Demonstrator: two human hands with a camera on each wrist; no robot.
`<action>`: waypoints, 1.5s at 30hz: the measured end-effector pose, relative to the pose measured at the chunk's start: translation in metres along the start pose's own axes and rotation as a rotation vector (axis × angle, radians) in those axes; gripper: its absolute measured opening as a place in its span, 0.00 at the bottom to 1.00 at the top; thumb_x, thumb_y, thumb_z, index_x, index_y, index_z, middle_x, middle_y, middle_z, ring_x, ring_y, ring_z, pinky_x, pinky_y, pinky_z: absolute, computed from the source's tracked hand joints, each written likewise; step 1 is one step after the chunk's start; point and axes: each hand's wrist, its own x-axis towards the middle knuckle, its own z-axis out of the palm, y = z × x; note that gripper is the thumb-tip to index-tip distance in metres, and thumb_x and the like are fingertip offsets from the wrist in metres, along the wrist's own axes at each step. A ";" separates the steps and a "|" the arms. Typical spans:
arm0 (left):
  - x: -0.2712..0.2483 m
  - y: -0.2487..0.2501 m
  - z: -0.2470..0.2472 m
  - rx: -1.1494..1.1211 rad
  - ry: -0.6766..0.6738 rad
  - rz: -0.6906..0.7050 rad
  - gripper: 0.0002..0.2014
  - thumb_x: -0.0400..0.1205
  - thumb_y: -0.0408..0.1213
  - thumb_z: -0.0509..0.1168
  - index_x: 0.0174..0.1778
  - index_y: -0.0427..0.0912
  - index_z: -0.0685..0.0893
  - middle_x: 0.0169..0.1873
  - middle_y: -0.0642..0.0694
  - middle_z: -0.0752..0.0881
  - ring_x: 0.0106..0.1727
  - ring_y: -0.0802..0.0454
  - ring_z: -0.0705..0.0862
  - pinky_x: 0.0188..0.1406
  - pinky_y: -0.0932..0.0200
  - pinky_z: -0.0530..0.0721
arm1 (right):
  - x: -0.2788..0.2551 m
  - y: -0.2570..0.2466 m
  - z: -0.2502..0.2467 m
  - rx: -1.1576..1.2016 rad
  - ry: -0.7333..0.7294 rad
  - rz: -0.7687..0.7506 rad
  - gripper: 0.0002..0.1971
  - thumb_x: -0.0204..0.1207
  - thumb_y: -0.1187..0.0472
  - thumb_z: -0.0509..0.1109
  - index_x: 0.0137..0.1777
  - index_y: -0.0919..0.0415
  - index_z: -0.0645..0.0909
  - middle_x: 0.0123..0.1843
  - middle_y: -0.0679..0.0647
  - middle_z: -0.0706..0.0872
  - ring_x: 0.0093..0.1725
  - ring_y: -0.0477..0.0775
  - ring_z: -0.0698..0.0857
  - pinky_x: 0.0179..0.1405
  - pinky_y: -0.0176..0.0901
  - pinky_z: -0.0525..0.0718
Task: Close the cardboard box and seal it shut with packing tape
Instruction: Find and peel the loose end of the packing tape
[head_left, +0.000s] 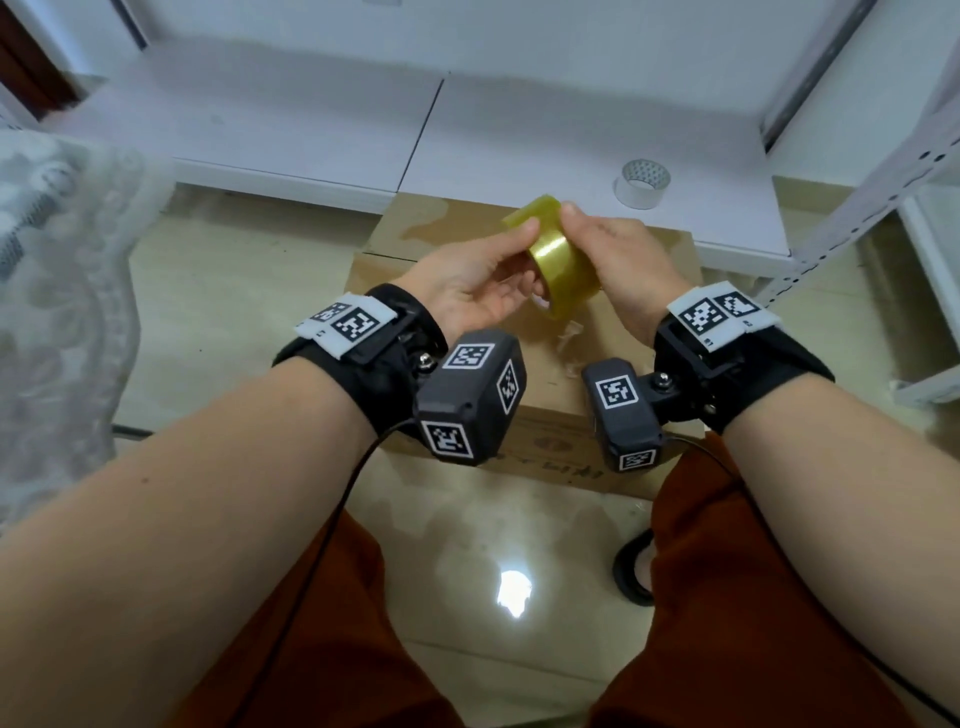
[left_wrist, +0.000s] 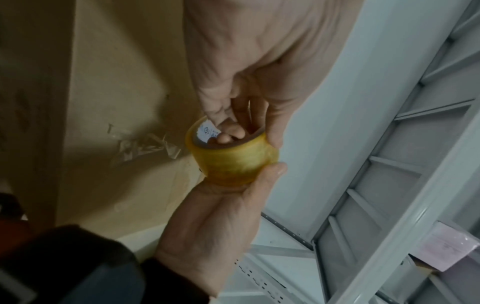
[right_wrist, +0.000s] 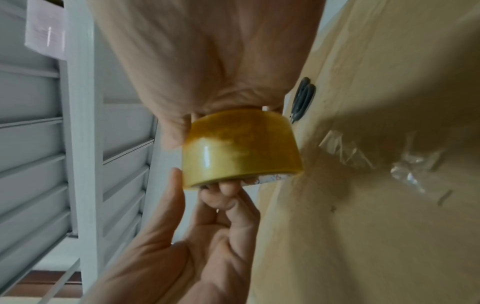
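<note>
A yellowish roll of clear packing tape (head_left: 563, 262) is held up between both hands above the cardboard box (head_left: 415, 228). My left hand (head_left: 478, 280) grips it from the left, thumb on the outer face (left_wrist: 272, 170). My right hand (head_left: 618, 254) grips it from the right, thumb on the roll's top edge and fingers curled into the core (right_wrist: 226, 193). The box stands on the floor below with its top lying flat; crumpled bits of clear tape (head_left: 571, 338) stick to the top. The hands and wrist cameras hide much of the box top.
A white tape roll (head_left: 642, 183) stands on the low white platform (head_left: 311, 135) behind the box. A grey metal rack (head_left: 857, 208) rises at the right. White lace fabric (head_left: 62, 260) hangs at the left. Glossy tile floor (head_left: 509, 545) lies in front, with cables beside my legs.
</note>
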 end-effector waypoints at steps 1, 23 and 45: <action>-0.001 0.001 0.001 -0.015 -0.002 0.005 0.16 0.81 0.31 0.69 0.64 0.33 0.78 0.51 0.37 0.83 0.39 0.50 0.82 0.29 0.67 0.85 | 0.000 -0.001 0.000 0.035 0.016 0.014 0.19 0.84 0.48 0.61 0.42 0.61 0.83 0.33 0.53 0.88 0.28 0.44 0.86 0.30 0.34 0.82; -0.004 0.009 -0.002 0.307 -0.145 0.201 0.01 0.80 0.23 0.66 0.45 0.30 0.81 0.46 0.36 0.86 0.45 0.49 0.88 0.47 0.59 0.90 | 0.004 -0.002 -0.018 0.072 -0.160 -0.009 0.30 0.55 0.55 0.82 0.54 0.71 0.81 0.44 0.58 0.86 0.45 0.56 0.86 0.55 0.53 0.85; -0.005 -0.001 0.007 0.652 -0.173 0.479 0.13 0.84 0.25 0.62 0.62 0.31 0.83 0.56 0.33 0.88 0.57 0.40 0.88 0.62 0.50 0.85 | 0.002 -0.009 0.002 0.412 0.037 0.045 0.15 0.82 0.54 0.64 0.57 0.67 0.83 0.62 0.73 0.83 0.62 0.71 0.83 0.66 0.73 0.76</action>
